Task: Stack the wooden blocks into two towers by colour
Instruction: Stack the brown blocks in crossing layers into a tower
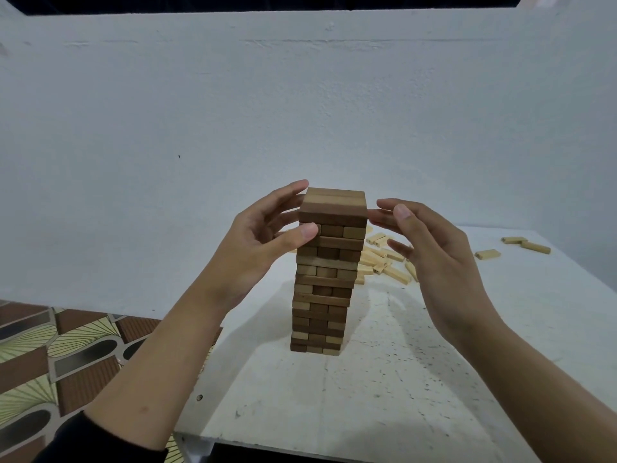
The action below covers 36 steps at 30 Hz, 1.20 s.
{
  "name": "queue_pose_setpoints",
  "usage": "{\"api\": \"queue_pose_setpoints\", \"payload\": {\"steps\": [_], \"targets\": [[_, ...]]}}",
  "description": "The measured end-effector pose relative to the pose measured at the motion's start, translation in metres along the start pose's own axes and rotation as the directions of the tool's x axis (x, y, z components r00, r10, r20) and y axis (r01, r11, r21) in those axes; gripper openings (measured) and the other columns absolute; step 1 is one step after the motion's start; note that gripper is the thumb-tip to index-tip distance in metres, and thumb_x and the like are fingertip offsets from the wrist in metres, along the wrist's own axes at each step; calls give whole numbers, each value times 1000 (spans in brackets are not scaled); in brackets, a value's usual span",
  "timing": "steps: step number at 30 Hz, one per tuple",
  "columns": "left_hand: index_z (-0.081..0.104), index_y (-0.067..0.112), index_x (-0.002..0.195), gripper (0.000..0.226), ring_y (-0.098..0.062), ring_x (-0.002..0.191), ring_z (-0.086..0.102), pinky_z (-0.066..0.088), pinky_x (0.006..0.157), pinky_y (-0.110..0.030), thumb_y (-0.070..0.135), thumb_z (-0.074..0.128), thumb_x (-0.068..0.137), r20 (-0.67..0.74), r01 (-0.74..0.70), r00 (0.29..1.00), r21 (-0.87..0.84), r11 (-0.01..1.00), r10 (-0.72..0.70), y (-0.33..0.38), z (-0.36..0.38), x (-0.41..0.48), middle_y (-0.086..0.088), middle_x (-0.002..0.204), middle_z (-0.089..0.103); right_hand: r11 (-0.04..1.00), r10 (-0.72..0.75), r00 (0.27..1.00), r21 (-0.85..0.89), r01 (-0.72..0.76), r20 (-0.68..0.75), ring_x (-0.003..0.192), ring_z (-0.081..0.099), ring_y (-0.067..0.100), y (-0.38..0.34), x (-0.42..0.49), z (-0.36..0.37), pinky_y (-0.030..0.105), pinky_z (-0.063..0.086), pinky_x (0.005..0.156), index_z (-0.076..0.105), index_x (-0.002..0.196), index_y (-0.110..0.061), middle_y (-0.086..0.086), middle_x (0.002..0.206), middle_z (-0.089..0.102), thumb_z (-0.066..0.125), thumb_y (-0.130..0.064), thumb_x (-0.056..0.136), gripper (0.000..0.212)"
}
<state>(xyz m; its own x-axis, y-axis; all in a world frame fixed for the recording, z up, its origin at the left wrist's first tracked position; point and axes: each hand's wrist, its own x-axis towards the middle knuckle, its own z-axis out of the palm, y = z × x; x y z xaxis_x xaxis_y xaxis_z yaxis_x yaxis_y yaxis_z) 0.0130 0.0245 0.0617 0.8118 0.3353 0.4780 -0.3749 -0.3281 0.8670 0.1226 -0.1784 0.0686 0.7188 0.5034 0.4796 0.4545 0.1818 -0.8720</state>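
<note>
left hand (263,235) released, thumb on tower (320,295) | right hand (430,252) released, fingertips (375,218) at tower | pale blocks (384,259) beyond right hand

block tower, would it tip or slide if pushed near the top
Probably tips: the tower is tall on a narrow base. Its layers look loosely stacked and slightly uneven, so a push may shear off the upper blocks first. Lifting it whole would likely fail, since nothing visibly joins the blocks.

White wall (167,128), patterned floor (50,362), table (400,379)
</note>
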Motion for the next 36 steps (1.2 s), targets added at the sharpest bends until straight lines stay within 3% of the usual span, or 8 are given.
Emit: {"api": "queue_pose_setpoints", "payload": {"steps": [15, 18, 22, 25, 28, 30, 33, 36], "targets": [[51, 32, 147, 74, -20, 135, 54, 41, 116, -48, 38, 78, 78, 72, 14, 997, 57, 998, -18, -3, -5, 1, 2, 142, 60, 999, 10, 1000, 36, -10, 12, 112, 65, -1, 6, 1, -2, 28, 48, 99, 68, 119, -27, -19, 108, 74, 49, -34, 102, 27], [45, 33, 151, 82, -19, 139, 50, 41, 116, -50, 39, 79, 76, 133, 64, 988, 75, 995, -73, -7, -13, -1, 3, 147, 56, 999, 50, 997, 12, -51, 60, 112, 65, 0, 15, 2, -7, 28, 50, 99, 64, 124, -30, -17, 112, 73, 56, -49, 89, 41], [38, 27, 155, 95, -27, 141, 47, 37, 114, -62, 39, 86, 75, 256, 155, 946, 188, 970, -201, -28, -30, -11, -2, 152, 52, 984, 175, 947, -82, -159, 270, 118, 63, 3, 39, 0, -18, 37, 51, 101, 50, 140, -39, -18, 126, 66, 75, -63, 76, 73], [39, 32, 153, 103, -17, 140, 48, 37, 116, -56, 49, 92, 66, 287, 230, 903, 303, 925, -319, -44, -34, -26, 5, 149, 53, 947, 280, 872, -267, -181, 401, 121, 58, -4, 56, -4, -24, 33, 49, 103, 39, 145, -45, -23, 130, 61, 87, -63, 60, 100], [42, 37, 149, 99, -8, 138, 49, 38, 116, -48, 42, 96, 65, 305, 254, 867, 411, 876, -395, -55, -31, -37, 13, 143, 57, 891, 354, 819, -429, -148, 452, 118, 51, -17, 69, -9, -20, 28, 45, 106, 32, 146, -49, -33, 130, 53, 92, -60, 57, 108], [43, 42, 145, 96, 0, 134, 49, 41, 114, -34, 37, 97, 66, 314, 244, 854, 464, 852, -416, -58, -26, -40, 21, 139, 59, 870, 371, 799, -479, -120, 473, 115, 48, -22, 74, -12, -14, 23, 43, 105, 30, 144, -50, -37, 128, 48, 94, -56, 57, 107], [46, 45, 137, 89, 11, 124, 52, 43, 98, -9, 30, 97, 66, 311, 244, 851, 478, 844, -422, -58, -17, -43, 32, 131, 60, 852, 370, 795, -516, -85, 480, 116, 49, -14, 78, -15, -6, 23, 41, 106, 30, 142, -48, -35, 127, 48, 95, -52, 58, 107], [46, 48, 131, 84, 14, 119, 52, 42, 91, -4, 33, 97, 66, 283, 238, 866, 491, 838, -412, -60, -14, -44, 38, 126, 58, 845, 357, 809, -531, -66, 468, 115, 51, -8, 79, -16, -1, 27, 43, 107, 34, 142, -46, -34, 125, 51, 95, -52, 58, 103]]}}
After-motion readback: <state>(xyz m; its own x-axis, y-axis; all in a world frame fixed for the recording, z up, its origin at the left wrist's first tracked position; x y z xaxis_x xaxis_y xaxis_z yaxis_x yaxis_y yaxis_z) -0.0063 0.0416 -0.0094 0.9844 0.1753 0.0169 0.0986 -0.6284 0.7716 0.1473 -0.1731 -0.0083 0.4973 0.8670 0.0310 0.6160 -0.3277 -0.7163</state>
